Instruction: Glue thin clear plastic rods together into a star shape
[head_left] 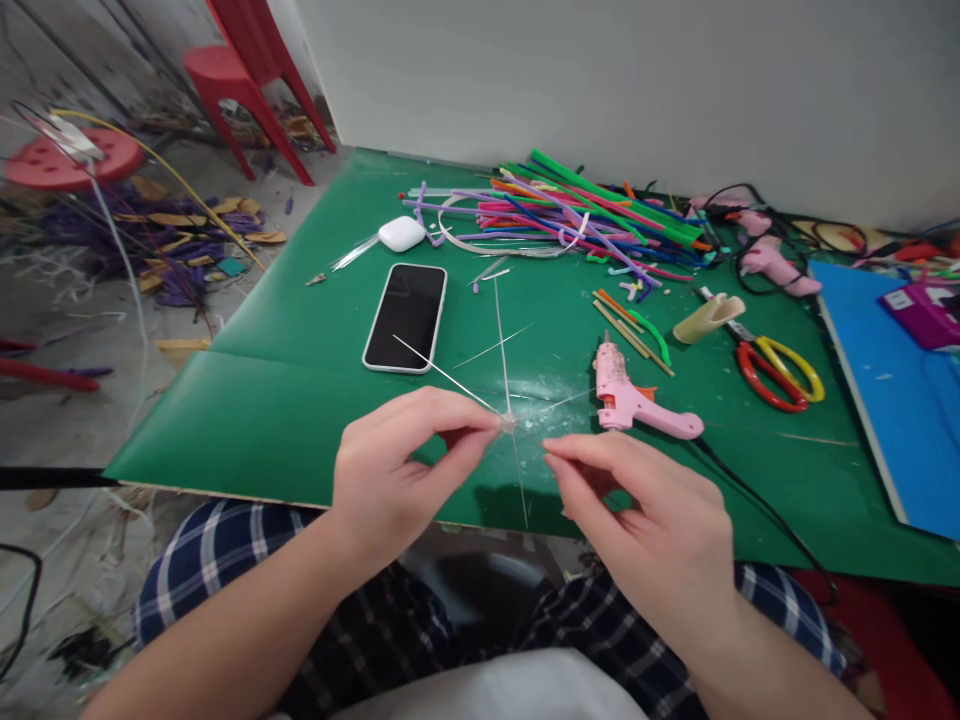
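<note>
My left hand (412, 465) pinches the centre of a thin wire frame (503, 350) between thumb and forefinger. Pale, straight wires spread outward from a whitish blob at its middle, one reaching over the phone and one toward the table's front edge. Just to the right, my right hand (645, 510) is closed in a pinch, its fingertips a little apart from the blob; whatever they hold, if anything, is too small to make out. A pink glue gun (615, 385) lies beyond my right hand. A loose thin wire (491, 346) appears behind the frame.
On the green table (285, 400) lie a phone (405, 318), a white case (401, 234), a pile of coloured pipe cleaners (555, 210), scissors (776, 372), a beige tube (707, 318) and a blue board (885, 400). The glue gun's cord (765, 520) runs over the front edge.
</note>
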